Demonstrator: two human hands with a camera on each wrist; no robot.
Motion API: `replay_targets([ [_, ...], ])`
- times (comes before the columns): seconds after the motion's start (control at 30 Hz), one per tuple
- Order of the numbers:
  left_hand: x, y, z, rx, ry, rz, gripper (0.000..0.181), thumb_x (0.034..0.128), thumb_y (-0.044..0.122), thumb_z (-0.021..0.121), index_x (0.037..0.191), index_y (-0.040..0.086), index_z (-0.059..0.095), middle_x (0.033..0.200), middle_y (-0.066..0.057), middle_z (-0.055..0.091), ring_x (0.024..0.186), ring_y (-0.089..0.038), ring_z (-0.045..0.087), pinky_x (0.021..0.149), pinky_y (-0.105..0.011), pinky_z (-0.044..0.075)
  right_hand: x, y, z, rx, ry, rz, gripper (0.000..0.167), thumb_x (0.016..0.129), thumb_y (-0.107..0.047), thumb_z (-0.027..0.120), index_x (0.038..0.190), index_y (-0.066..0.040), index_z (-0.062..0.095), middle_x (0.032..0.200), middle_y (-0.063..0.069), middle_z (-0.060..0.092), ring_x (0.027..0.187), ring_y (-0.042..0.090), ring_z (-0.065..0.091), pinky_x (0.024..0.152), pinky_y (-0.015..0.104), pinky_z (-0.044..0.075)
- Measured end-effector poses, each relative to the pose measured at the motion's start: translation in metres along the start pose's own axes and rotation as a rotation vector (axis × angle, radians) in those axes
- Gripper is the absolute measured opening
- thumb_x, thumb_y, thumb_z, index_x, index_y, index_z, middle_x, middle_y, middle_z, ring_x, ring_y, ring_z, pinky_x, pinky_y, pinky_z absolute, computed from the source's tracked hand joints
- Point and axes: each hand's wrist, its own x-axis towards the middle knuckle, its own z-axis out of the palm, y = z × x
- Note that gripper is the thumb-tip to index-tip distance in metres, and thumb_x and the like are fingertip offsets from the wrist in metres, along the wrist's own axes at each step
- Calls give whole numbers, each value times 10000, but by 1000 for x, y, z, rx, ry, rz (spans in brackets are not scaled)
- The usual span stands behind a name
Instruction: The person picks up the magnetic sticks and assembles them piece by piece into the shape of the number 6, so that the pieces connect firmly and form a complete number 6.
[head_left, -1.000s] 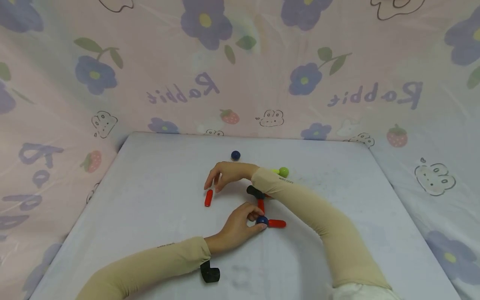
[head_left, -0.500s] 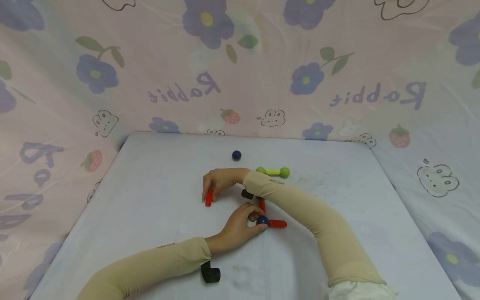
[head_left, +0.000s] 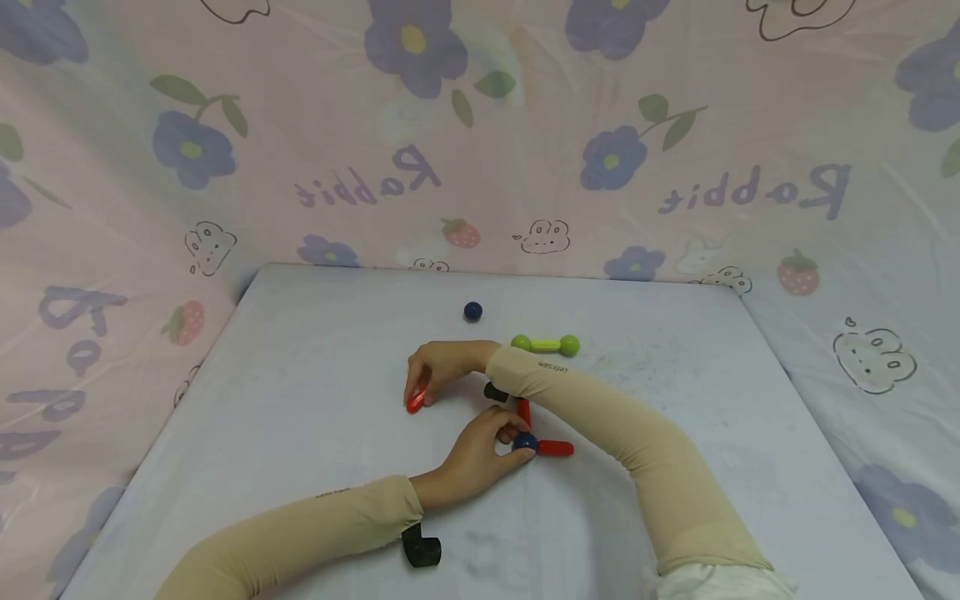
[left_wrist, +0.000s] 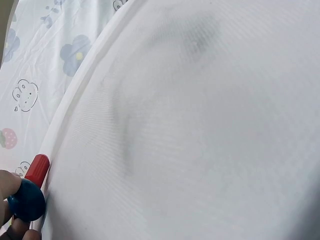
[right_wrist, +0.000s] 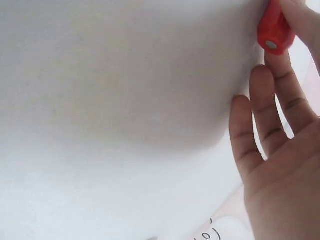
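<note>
My left hand (head_left: 474, 454) pinches a dark blue ball (head_left: 525, 443) between thumb and fingers. One red magnetic rod (head_left: 556, 448) sticks out from this ball to the right, and another red rod (head_left: 523, 412) runs away from it toward the right sleeve. A black piece (head_left: 496, 392) lies at that far end, partly covered by the sleeve. Farther left, my right hand (head_left: 446, 364) pinches a loose red magnetic rod (right_wrist: 276, 30) between thumb and forefinger; a round grey metallic tip shows on its end in the right wrist view. Its other fingers are extended.
Beyond the right hand lie a single dark blue ball (head_left: 472, 312) and a yellow-green rod (head_left: 545, 345) with a green ball at each end. A black elbow-shaped piece (head_left: 422, 548) rests beside the left sleeve. Patterned cloth (head_left: 510, 167) hangs behind the white table (head_left: 315, 333).
My right hand has come down onto the loose red rod, grasped it and tilted it. The right forearm shifted, uncovering the green piece. My left hand stays on the blue ball.
</note>
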Motion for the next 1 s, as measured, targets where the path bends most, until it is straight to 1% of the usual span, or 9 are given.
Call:
replay_targets([
  [0.17,-1,2,-1,-6,6,14,279,874,280,765,1102,168,651,1035,22,607,909,-107,590,832,-208,505,-5,0,0,-11,41,20,294,796,-130,819,1063,-247,784,946,-42,633,923,54,553,835,161,438],
  [0.27,-2,2,0,-5,8,20,279,874,280,764,1102,166,652,1027,19,608,904,-109,592,830,-214,508,-11,1,-2,-21,75,11,277,807,-165,816,1064,-263,781,907,-40,616,881,64,543,799,169,438],
  [0.43,-2,1,0,5,5,21,279,879,291,759,1102,168,648,1023,38,607,909,-96,586,837,-201,506,-29,-5,-7,-45,124,11,277,847,-155,773,1107,-251,764,925,-32,629,878,72,533,805,185,440],
  [0.5,-2,1,0,3,4,18,282,877,293,760,1102,168,645,1025,48,607,912,-90,582,839,-195,505,-39,-7,-9,-47,137,21,285,866,-155,753,1140,-233,752,945,-20,635,894,80,531,828,199,443],
  [0.6,-2,1,1,3,11,33,278,876,285,762,1098,169,644,1015,46,608,904,-95,585,833,-199,512,-55,-6,-11,-55,169,38,288,891,-194,734,1178,-217,735,962,-13,636,920,84,541,878,227,466],
  [0.77,-1,-1,2,5,1,30,279,878,296,759,1104,186,638,1009,55,604,900,-80,579,833,-185,507,-88,-1,-12,-31,278,105,281,902,-235,723,1183,-225,728,992,-34,634,991,100,574,954,304,501],
  [0.9,-1,0,1,9,-12,11,280,880,294,757,1111,194,633,1019,65,602,910,-71,572,841,-183,503,-116,6,-9,26,374,140,269,905,-216,720,1174,-237,728,1011,-37,636,1012,116,583,952,305,503],
  [1.0,0,0,-1,7,-20,-3,281,877,294,760,1108,198,633,1012,68,601,909,-68,569,836,-180,502,-136,14,-5,68,445,150,264,907,-203,719,1168,-239,730,1009,-31,637,980,128,588,901,302,508],
])
